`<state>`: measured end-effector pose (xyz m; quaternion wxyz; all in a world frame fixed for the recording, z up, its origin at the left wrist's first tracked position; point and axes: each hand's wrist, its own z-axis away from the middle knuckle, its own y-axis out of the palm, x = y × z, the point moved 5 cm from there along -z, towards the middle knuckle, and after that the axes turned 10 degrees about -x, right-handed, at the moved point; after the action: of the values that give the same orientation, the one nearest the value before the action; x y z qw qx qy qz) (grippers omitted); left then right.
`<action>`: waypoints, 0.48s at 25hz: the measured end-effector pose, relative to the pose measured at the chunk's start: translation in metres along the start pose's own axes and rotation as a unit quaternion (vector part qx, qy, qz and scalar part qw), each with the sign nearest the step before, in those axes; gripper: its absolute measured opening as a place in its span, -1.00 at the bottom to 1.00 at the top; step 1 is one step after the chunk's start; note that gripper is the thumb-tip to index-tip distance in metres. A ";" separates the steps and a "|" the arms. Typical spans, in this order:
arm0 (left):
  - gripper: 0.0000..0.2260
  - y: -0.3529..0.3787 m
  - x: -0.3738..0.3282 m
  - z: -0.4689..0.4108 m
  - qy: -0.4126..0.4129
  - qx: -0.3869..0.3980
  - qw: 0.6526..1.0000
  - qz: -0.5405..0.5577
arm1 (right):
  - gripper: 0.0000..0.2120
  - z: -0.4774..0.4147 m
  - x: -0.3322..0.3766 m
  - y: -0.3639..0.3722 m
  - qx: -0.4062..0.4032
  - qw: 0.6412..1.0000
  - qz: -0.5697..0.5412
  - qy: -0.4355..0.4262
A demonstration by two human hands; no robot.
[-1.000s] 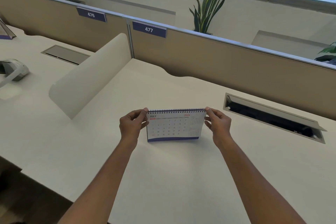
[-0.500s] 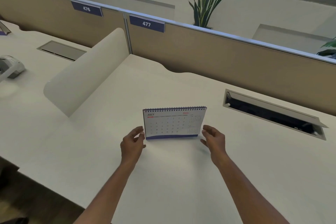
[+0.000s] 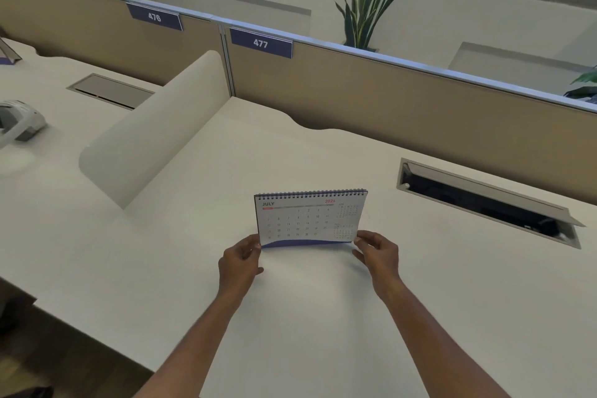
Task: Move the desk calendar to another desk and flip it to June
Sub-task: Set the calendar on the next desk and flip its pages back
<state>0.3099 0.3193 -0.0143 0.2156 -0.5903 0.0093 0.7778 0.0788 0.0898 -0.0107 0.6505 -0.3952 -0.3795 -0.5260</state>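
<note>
White desk below partition label 477: desk calendar upright, showing July; left hand and right hand each pinch a lower page corner in a fingertip grip.

Calendar on desk, between hands; cable tray right, divider left.

Both bare forearms extend forward from the lower edge of the view and converge toward the desk calendar. The left hand is at the calendar's lower left corner, fingers curled, thumb and fingertips pinching the front page's corner. The right hand is at the lower right corner, thumb above and fingers below, pinching that corner. Both wrists are straight, palms turned inward toward each other.
</note>
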 end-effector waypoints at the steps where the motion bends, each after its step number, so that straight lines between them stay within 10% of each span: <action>1: -0.77 0.000 0.001 0.001 0.001 -0.003 1.000 0.004 | -0.88 0.001 -0.001 -0.001 -0.003 1.000 -0.004 -0.001; 12: -0.81 -0.005 -0.001 0.004 -0.021 0.011 0.999 0.037 | -0.82 0.009 0.002 -0.010 -0.002 0.999 -0.040 -0.010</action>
<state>0.3083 0.3245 -0.0116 0.1933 -0.5705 0.0347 0.7975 0.0686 0.0964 -0.0044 0.6243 -0.3860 -0.4004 -0.5486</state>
